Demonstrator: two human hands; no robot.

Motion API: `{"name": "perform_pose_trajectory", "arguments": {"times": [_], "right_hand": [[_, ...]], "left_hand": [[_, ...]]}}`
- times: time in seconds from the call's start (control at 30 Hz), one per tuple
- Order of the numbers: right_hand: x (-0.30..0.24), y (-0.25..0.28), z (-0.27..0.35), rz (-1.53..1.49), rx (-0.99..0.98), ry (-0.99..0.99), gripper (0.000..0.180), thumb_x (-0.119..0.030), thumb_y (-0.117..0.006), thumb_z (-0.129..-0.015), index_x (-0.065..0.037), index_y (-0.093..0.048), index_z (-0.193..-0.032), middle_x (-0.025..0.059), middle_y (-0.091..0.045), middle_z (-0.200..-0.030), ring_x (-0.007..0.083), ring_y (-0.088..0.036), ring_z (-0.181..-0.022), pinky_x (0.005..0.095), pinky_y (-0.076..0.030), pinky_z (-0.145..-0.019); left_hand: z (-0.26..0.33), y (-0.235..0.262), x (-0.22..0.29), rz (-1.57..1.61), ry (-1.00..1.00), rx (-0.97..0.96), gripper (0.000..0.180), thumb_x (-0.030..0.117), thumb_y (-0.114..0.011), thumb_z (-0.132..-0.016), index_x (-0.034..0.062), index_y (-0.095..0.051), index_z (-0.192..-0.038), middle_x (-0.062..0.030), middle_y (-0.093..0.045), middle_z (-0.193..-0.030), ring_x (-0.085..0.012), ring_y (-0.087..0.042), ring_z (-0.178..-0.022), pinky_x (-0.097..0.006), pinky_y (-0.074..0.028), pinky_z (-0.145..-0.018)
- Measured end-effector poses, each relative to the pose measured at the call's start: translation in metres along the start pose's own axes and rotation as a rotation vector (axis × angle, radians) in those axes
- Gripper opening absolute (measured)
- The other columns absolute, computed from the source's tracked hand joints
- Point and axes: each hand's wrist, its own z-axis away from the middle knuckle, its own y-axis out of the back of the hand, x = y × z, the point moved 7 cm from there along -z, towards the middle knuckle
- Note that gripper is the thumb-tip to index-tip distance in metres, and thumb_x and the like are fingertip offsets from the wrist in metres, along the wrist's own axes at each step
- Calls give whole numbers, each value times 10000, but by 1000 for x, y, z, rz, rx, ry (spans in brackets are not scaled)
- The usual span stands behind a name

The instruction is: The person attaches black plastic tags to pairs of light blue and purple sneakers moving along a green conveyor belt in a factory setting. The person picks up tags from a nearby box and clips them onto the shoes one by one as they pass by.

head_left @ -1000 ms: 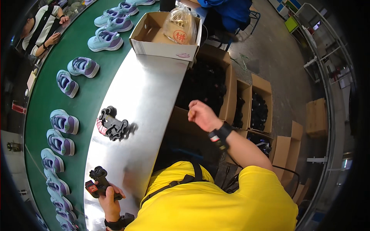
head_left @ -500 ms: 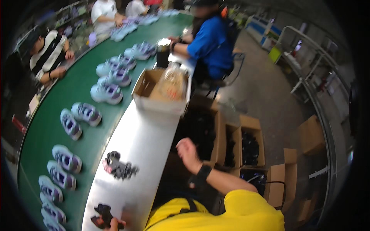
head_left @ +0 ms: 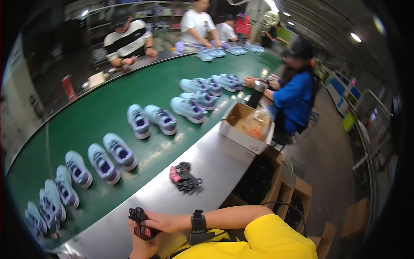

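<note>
At the near end of the metal table, both of my hands are on a small black bundle [head_left: 137, 214] that looks like coiled cord with a red label. My left hand [head_left: 144, 247] is closed around it from below. From the right, my right hand [head_left: 166, 222] reaches across with its fingers closed on the bundle's side. Both hands partly cover it. Farther along the table lies a loose pile of similar black bundles [head_left: 186, 179], with a red label showing, touched by neither hand.
Light-blue and purple sneakers [head_left: 103, 163] stand along a green conveyor [head_left: 164, 149] beyond the metal table [head_left: 211, 157]. A white carton [head_left: 248, 140] holding a plastic bag sits at the table's far end. Cartons [head_left: 302, 190] stand at right. A co-worker in blue [head_left: 295, 101] sits beyond; others stand across.
My right hand has come from over the cartons to the bundle in my left hand. The view has swung left, and the sneakers and co-workers appear farther right.
</note>
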Motion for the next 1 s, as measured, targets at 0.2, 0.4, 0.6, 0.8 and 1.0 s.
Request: {"name": "perform_pose_trajectory", "arguments": {"times": [0.2, 0.4, 0.6, 0.8, 1.0], "right_hand": [[-23, 1, -33, 811, -131, -51, 193, -176, -540, -833, -20, -549, -946, 142, -628, -932, 314, -595, -940, 425, -456, -775], [-24, -8, -56, 1082, -37, 208, 209, -213, -663, -782, -25, -601, -849, 136, -578, -840, 331, -547, -848, 413, -460, -766], [-19, 14, -62, 912, -114, 47, 227, -249, -658, -806, -37, -657, -888, 144, -589, -901, 335, -559, -898, 425, -474, -787], [-21, 36, -71, 792, -173, -43, 250, -250, -663, -812, -22, -690, -910, 176, -652, -872, 342, -606, -835, 399, -481, -773], [-68, 29, -105, 534, -146, -272, 235, -230, -573, -898, 1, -614, -904, 131, -648, -745, 237, -642, -619, 335, -506, -595]], "left_hand": [[40, 93, -57, -135, 113, 248, 460, 33, -631, -750, 9, -517, -1195, -190, -546, -1173, -371, -516, -1093, -407, -428, -944], [25, 186, -119, -389, 260, 511, 475, -8, -623, -740, 11, -514, -1202, -178, -505, -1217, -362, -492, -1119, -413, -431, -935], [13, 217, -210, -539, 335, 488, 397, -68, -520, -766, 39, -541, -1148, -161, -555, -1171, -368, -552, -1051, -412, -465, -849], [9, 226, -214, -413, 283, 423, 193, -28, -466, -809, 33, -605, -928, -146, -622, -962, -372, -600, -864, -420, -488, -723], [23, 206, -180, -448, 227, 345, 123, -25, -593, -775, 36, -624, -876, -118, -596, -850, -337, -609, -781, -389, -494, -659]]}}
